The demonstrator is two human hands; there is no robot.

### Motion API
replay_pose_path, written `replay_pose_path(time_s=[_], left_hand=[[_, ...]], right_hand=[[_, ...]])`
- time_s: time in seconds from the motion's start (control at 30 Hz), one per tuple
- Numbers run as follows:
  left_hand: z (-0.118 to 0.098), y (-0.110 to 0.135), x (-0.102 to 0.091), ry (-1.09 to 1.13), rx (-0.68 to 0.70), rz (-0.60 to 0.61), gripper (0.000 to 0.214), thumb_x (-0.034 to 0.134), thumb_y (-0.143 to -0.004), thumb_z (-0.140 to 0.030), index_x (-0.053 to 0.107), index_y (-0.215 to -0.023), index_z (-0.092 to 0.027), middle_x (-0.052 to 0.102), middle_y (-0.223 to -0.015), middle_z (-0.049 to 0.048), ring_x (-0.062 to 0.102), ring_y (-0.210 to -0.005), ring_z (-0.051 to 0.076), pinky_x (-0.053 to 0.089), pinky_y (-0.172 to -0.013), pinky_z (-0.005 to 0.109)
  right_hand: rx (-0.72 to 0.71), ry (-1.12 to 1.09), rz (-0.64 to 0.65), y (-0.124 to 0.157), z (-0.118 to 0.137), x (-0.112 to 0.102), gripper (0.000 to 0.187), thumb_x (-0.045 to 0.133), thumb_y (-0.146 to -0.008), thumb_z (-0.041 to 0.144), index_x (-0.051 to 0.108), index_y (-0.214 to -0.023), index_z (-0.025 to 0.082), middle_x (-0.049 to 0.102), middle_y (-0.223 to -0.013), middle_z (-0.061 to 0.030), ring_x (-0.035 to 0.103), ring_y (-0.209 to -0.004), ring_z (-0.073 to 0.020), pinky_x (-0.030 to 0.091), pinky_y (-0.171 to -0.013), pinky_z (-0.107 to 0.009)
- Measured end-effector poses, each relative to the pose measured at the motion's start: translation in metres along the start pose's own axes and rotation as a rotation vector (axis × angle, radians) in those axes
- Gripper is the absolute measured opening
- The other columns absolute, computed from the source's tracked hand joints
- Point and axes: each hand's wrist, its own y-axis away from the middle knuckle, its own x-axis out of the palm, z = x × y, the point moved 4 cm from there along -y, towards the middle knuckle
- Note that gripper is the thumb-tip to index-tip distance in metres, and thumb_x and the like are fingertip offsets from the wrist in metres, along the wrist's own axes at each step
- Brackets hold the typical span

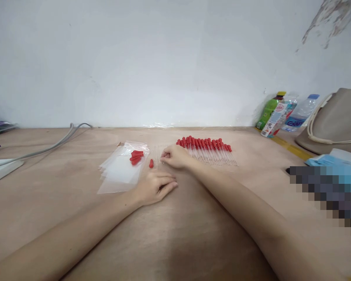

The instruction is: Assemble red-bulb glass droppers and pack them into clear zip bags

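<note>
My right hand (pixel 177 156) is pinched at the thin clear glass tubes (pixel 156 154) in the middle of the table; a tube seems to be at its fingertips, mostly hidden. To its right lies a row of droppers (pixel 203 144), clear tubes with red rubber bulbs, side by side. Nearer to me, my left hand (pixel 156 188) rests on the table with loosely stretched fingers and nothing visible in them. Just beyond it lies a single red rubber bulb (pixel 151 163). Several more red bulbs (pixel 136 157) lie on the fanned clear plastic bags (pixel 117 173) at left.
A grey cable (pixel 58 141) runs across the left side. At the back right stand a green bottle (pixel 270 111), a carton (pixel 276 119) and a clear water bottle (pixel 301 113), beside a beige bag (pixel 336 121). A blue packet (pixel 330 159) lies at the right. Behind the table rises a white wall (pixel 163 58).
</note>
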Motion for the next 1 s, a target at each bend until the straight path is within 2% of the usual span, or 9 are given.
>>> replay_pose_path(time_s=[0.07,0.13,0.27,0.43,0.6,0.7,0.8,0.93,1.0], left_hand=[[0.011,0.001,-0.01,-0.134,-0.129,-0.169,0.023,0.044,-0.084,-0.03,0.059,-0.072,-0.017,0.062,-0.073,0.0044,0.058,-0.074,0.017,0.045,-0.073,0.031],[0.022,0.004,-0.018,-0.268,-0.266,-0.246,0.02,0.047,-0.08,-0.032,0.053,-0.069,-0.017,0.055,-0.07,0.0043,0.054,-0.071,0.018,0.044,-0.067,0.031],[0.036,0.006,-0.019,-0.417,-0.415,-0.103,0.016,0.047,-0.079,-0.032,0.048,-0.075,-0.017,0.051,-0.078,0.0052,0.053,-0.071,0.019,0.043,-0.06,0.03],[0.036,0.007,-0.011,-0.507,-0.408,0.037,0.012,0.038,-0.085,-0.023,0.047,-0.086,-0.016,0.053,-0.08,0.0066,0.054,-0.071,0.02,0.042,-0.058,0.029],[0.034,0.008,-0.013,-0.666,-0.441,0.083,0.019,0.035,-0.084,-0.013,0.049,-0.096,-0.014,0.053,-0.083,0.0097,0.053,-0.075,0.023,0.042,-0.063,0.032],[0.027,0.007,-0.017,-0.686,-0.386,0.036,0.025,0.032,-0.081,-0.005,0.053,-0.092,-0.011,0.052,-0.083,0.0124,0.05,-0.079,0.025,0.042,-0.068,0.037],[0.019,0.006,-0.014,-0.563,-0.291,-0.043,0.026,0.033,-0.082,-0.006,0.054,-0.096,-0.011,0.049,-0.087,0.0121,0.047,-0.083,0.025,0.041,-0.071,0.037],[0.015,0.006,-0.003,-0.266,-0.254,-0.115,0.017,0.041,-0.085,-0.021,0.057,-0.088,-0.016,0.049,-0.083,0.0071,0.047,-0.079,0.02,0.042,-0.069,0.032],[0.014,0.004,0.0,-0.145,-0.236,-0.147,0.015,0.044,-0.085,-0.023,0.057,-0.085,-0.017,0.051,-0.086,0.0058,0.048,-0.081,0.018,0.042,-0.073,0.032]], right_hand=[[0.103,0.084,-0.071,0.0,-0.001,0.002,0.018,0.051,-0.076,0.036,0.064,-0.08,0.024,0.066,-0.087,-0.001,0.058,-0.083,-0.0167,0.041,-0.068,-0.026],[0.259,0.159,-0.14,-0.001,-0.007,0.002,0.024,0.047,-0.079,0.038,0.064,-0.083,0.022,0.065,-0.088,-0.0052,0.059,-0.085,-0.02,0.042,-0.069,-0.03],[0.413,0.177,-0.091,-0.009,-0.016,0.007,0.033,0.046,-0.077,0.044,0.064,-0.086,0.018,0.065,-0.089,-0.0102,0.059,-0.088,-0.0244,0.043,-0.069,-0.033],[0.457,0.151,-0.033,-0.021,-0.013,0.013,0.029,0.05,-0.074,0.035,0.065,-0.088,0.015,0.065,-0.089,-0.0136,0.061,-0.087,-0.0243,0.044,-0.067,-0.031],[0.472,0.114,0.005,-0.028,-0.008,0.017,0.024,0.054,-0.071,0.028,0.066,-0.088,0.016,0.066,-0.088,-0.0128,0.061,-0.084,-0.0239,0.044,-0.065,-0.03],[0.475,0.095,-0.002,-0.025,-0.007,0.012,0.024,0.05,-0.074,0.03,0.065,-0.087,0.017,0.066,-0.087,-0.0117,0.061,-0.084,-0.0237,0.044,-0.065,-0.03],[0.439,0.07,-0.073,-0.011,-0.01,0.001,0.027,0.042,-0.08,0.034,0.063,-0.086,0.018,0.065,-0.089,-0.0101,0.06,-0.085,-0.023,0.043,-0.067,-0.03],[0.206,-0.05,-0.308,0.028,-0.028,-0.017,0.022,0.039,-0.084,0.029,0.055,-0.09,0.015,0.063,-0.085,-0.0073,0.057,-0.077,-0.016,0.041,-0.067,-0.026],[0.053,-0.094,-0.356,0.053,-0.04,-0.021,0.019,0.04,-0.085,0.027,0.053,-0.09,0.015,0.062,-0.081,-0.0056,0.056,-0.074,-0.0146,0.041,-0.066,-0.025]])
